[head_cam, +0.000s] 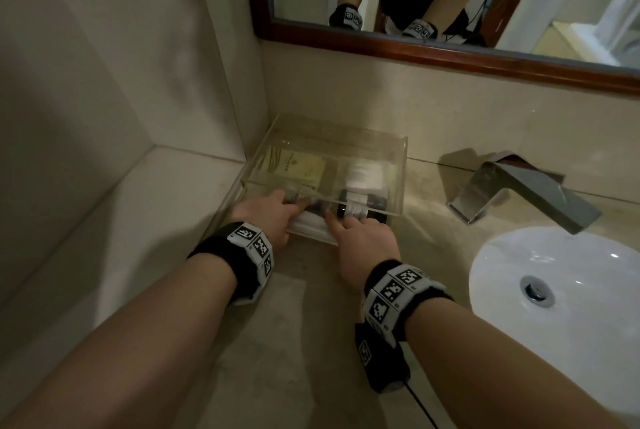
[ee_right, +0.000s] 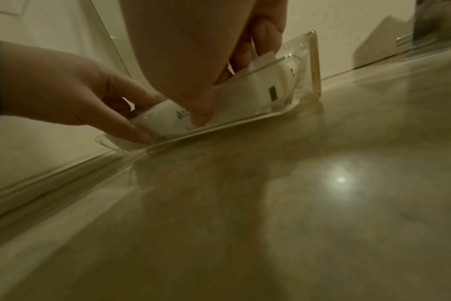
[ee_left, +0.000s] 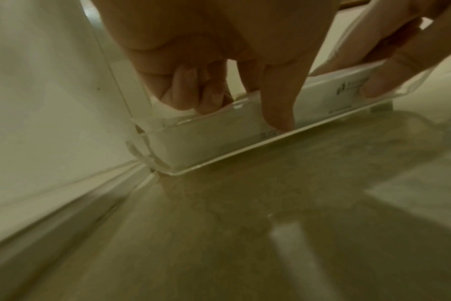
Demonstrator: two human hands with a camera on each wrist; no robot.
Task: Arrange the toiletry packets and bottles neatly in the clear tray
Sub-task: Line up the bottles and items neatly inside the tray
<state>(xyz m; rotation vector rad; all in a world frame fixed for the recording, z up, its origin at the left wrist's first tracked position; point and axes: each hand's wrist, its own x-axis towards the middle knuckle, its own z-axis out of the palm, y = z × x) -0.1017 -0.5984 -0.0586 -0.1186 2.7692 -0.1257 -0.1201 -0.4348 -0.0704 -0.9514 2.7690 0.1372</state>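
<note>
In the clear tray [head_cam: 398,165], a white printed packet [ee_left: 219,132] in both hands' [head_cam: 273,217] [head_cam: 363,241] pinching grip.

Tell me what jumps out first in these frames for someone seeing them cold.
Both hands meet at the near edge of the clear tray, tucked in the counter's wall corner: the left hand and right hand press on a white packet at its front. Behind it lie a dark bottle and a beige packet; the faucet and white sink sit right.
</note>
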